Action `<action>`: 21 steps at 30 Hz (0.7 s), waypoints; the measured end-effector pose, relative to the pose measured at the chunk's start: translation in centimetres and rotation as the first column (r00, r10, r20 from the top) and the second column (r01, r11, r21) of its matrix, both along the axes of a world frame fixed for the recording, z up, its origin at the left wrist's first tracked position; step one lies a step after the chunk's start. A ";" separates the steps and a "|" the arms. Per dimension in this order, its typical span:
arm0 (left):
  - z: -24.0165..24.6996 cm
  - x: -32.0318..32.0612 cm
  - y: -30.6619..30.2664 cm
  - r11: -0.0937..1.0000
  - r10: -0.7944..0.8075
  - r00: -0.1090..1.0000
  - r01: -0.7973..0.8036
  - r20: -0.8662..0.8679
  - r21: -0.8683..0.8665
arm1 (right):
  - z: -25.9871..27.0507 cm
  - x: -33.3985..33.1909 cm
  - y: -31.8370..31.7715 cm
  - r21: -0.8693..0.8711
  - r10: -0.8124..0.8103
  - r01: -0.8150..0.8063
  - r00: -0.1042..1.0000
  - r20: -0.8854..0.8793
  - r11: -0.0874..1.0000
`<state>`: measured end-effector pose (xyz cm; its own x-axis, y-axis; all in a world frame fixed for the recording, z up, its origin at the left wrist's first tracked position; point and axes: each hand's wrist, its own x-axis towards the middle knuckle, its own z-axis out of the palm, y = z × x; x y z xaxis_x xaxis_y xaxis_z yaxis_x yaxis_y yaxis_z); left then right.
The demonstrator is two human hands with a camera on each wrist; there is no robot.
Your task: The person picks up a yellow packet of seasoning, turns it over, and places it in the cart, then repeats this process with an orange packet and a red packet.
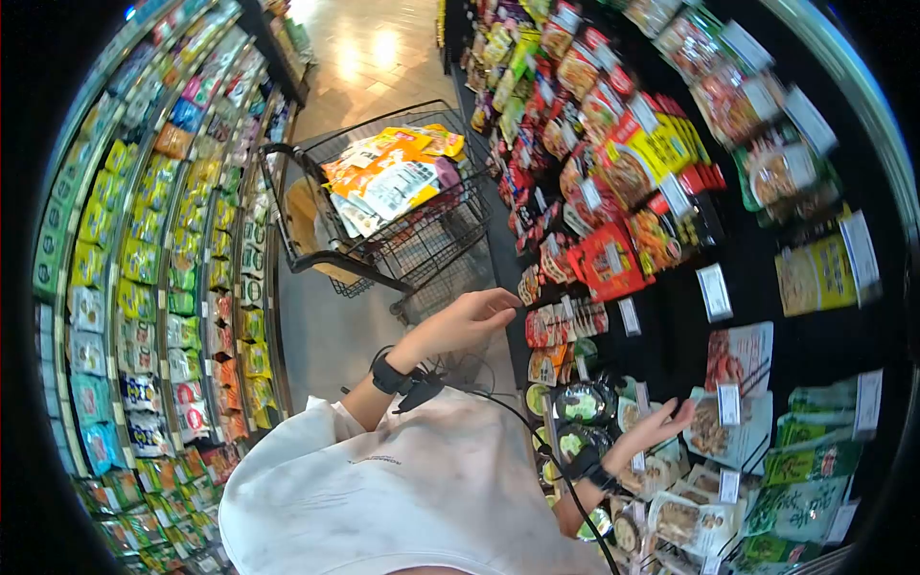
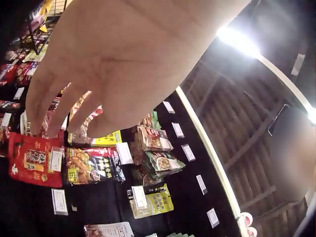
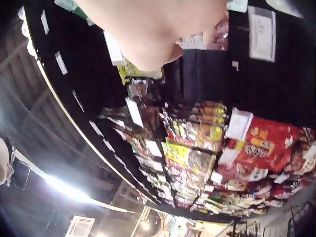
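My left hand [image 1: 471,319] reaches forward past the black shelf's edge with its fingers loosely extended and nothing in them. In the left wrist view its palm and spread fingers hide part of a red pouch [image 2: 34,160] and a black-and-yellow food pouch [image 2: 94,165] hanging behind. My right hand [image 1: 659,425] is lower and to the right, its fingers relaxed and bent a little. Beside its fingertips hangs a pale packet with a food picture [image 1: 719,426]. In the right wrist view, the right hand [image 3: 158,29] overlaps a red-and-white packet [image 3: 217,37].
A black wire shopping cart [image 1: 402,249] stands ahead, with orange and white packets [image 1: 398,177] piled in its basket. Shelves of green and yellow packets [image 1: 139,254] line the left side. Price tags [image 1: 714,292] stick out from the right-hand display. Trays of greens [image 1: 585,402] sit low.
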<state>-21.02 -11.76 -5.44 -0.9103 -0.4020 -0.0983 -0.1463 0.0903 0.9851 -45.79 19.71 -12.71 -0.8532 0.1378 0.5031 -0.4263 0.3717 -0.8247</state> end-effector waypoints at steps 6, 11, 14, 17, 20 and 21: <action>-0.2 5.3 -7.5 0.994 0.099 0.991 -0.102 -0.094 -0.028 | -1.5 6.9 -12.7 -0.248 0.513 -0.456 0.815 0.270 0.855; -0.6 11.5 -15.4 0.923 0.385 0.893 -0.370 -0.233 0.108 | 3.2 9.4 -26.5 -0.218 0.736 -0.710 0.595 0.323 0.670; -1.9 14.9 -19.0 0.854 0.520 0.820 -0.496 -0.241 0.157 | 3.5 11.0 -33.1 -0.152 0.837 -0.863 0.403 0.369 0.483; -2.3 17.9 -21.3 0.779 0.623 0.765 -0.588 -0.165 0.219 | 2.1 13.3 -39.1 -0.127 0.864 -0.957 0.171 0.474 0.259; -4.2 19.9 -23.0 0.660 0.750 0.656 -0.730 -0.088 0.181 | -1.8 15.5 -44.7 -0.148 0.821 -0.983 0.001 0.571 0.105; -5.1 20.4 -23.6 0.616 0.787 0.613 -0.773 -0.073 0.154 | -3.7 15.9 -46.5 -0.099 0.802 -0.994 -0.016 0.597 0.054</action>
<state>-0.63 -35.41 -10.54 -0.2632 -0.9603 -0.0927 0.0039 -0.0972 0.9953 -29.90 -26.83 -16.43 -0.1796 -0.9761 -0.1221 -0.2703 0.1683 -0.9480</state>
